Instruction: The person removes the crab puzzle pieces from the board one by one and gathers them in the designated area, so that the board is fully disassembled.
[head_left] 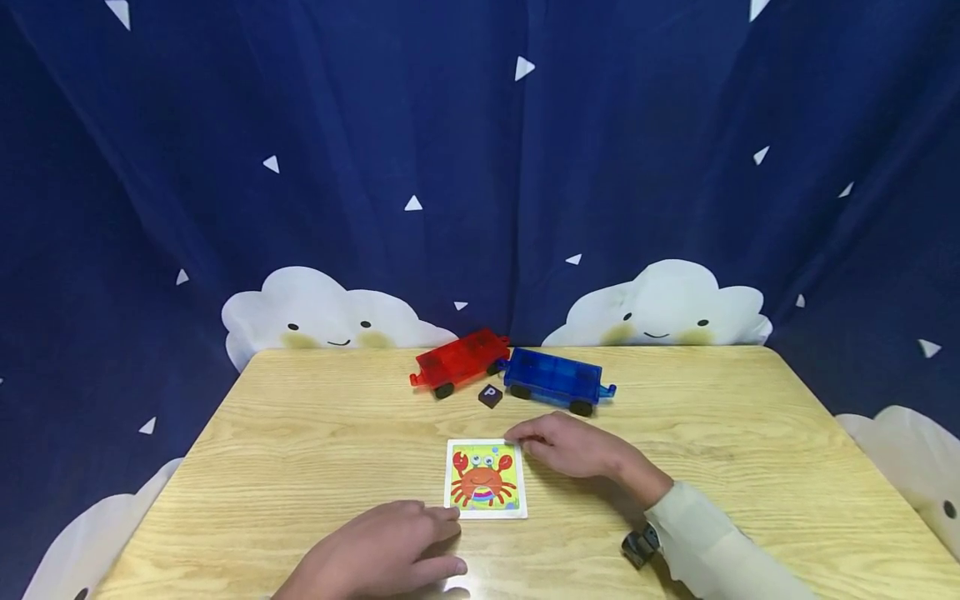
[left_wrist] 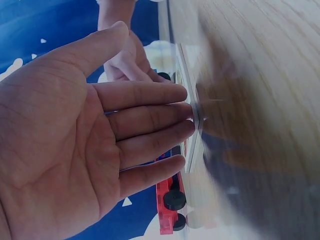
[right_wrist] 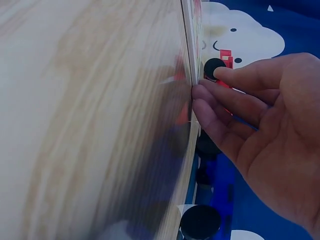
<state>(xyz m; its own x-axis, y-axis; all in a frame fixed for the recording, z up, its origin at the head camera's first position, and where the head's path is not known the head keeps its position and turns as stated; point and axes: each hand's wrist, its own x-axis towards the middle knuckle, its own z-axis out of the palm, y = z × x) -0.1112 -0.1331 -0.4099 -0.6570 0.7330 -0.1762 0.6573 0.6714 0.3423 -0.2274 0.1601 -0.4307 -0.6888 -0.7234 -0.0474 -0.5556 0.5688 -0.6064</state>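
Note:
A square crab picture puzzle (head_left: 485, 479) with a white border lies flat near the middle of the table. My left hand (head_left: 390, 546) is at its lower left corner, fingertips touching the edge. In the left wrist view that hand's fingers (left_wrist: 150, 117) are straight and side by side, with the palm bare. Across from it, my right hand (head_left: 573, 446) touches the upper right corner. The right wrist view shows its fingertips (right_wrist: 200, 95) against the puzzle's edge, the fingers slightly bent and the thumb apart from the puzzle.
Behind the puzzle stand a red toy wagon (head_left: 461, 362) and a blue toy wagon (head_left: 555, 379), close together at the table's back edge. A small dark tile (head_left: 491, 396) marked P lies in front of them. A navy curtain (head_left: 480, 167) hangs behind the wooden table (head_left: 315, 433).

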